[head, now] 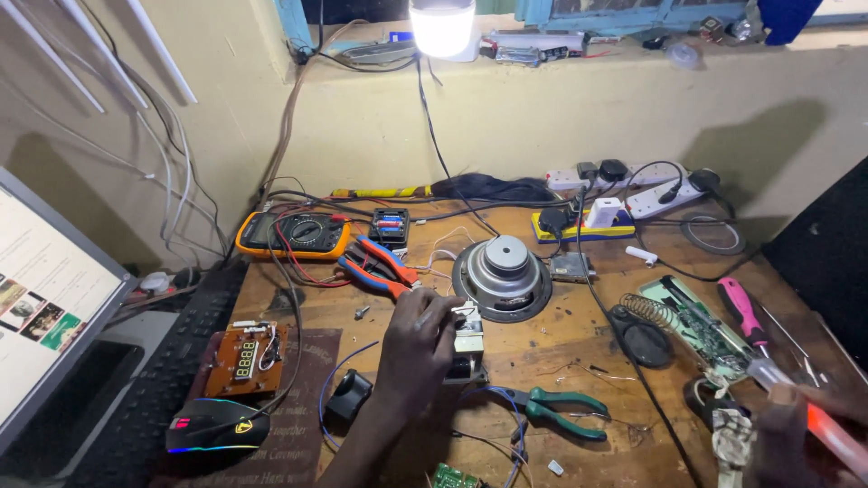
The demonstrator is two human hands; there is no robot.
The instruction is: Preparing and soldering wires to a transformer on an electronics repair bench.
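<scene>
My left hand (416, 348) rests on the wooden workbench (561, 361), its fingers closed on a small white electronic part (468, 339) just in front of a round grey speaker (503, 276). My right hand (796, 438) sits blurred at the lower right corner and grips a tool with a red translucent handle (836, 438). Green-handled pliers (565, 411) lie between the two hands. A small black part (348, 396) with a blue wire sits left of my left hand.
An orange multimeter (294, 235), red-and-blue pliers (380, 267), a pink screwdriver (743, 312), a green circuit board (701, 325), a soldering iron stand (644, 323) and power strips (633, 185) crowd the bench. A display board (246, 359), mouse (217, 425), keyboard (158, 380) and monitor (45, 298) stand left.
</scene>
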